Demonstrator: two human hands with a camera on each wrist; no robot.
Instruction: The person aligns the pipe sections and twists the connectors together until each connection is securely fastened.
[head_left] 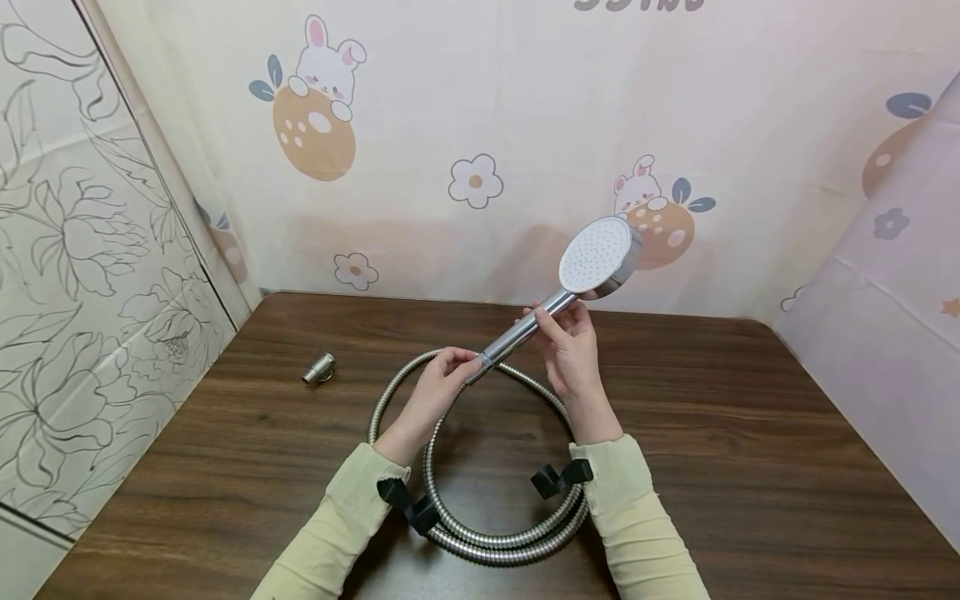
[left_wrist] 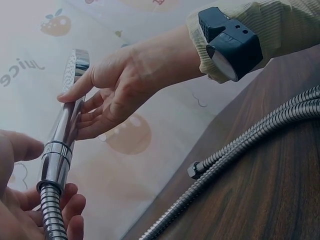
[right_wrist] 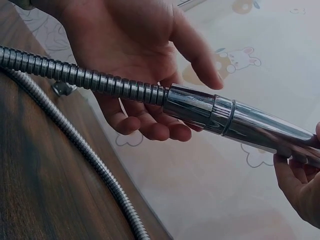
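Note:
A chrome shower head (head_left: 596, 254) with a white spray face is held tilted above the table, its face end up and to the right. My right hand (head_left: 573, 358) grips its handle (left_wrist: 62, 125) between thumb and fingers. At the handle's lower end, my left hand (head_left: 435, 392) has thumb and fingers around the smooth metal connector (right_wrist: 192, 107) of the shower hose (head_left: 510, 554). The connector meets the handle at a ringed joint (right_wrist: 223, 115). From there the ribbed hose runs down and lies coiled on the table. Its other end carries a hex nut (left_wrist: 195, 170).
A small metal fitting (head_left: 320, 368) lies on the wooden table (head_left: 735, 467), left of the coil. A patterned cloth (head_left: 480, 108) hangs behind the table, and a white floral panel (head_left: 97, 250) stands at the left. Black camera mounts (head_left: 411, 504) sit on both wrists.

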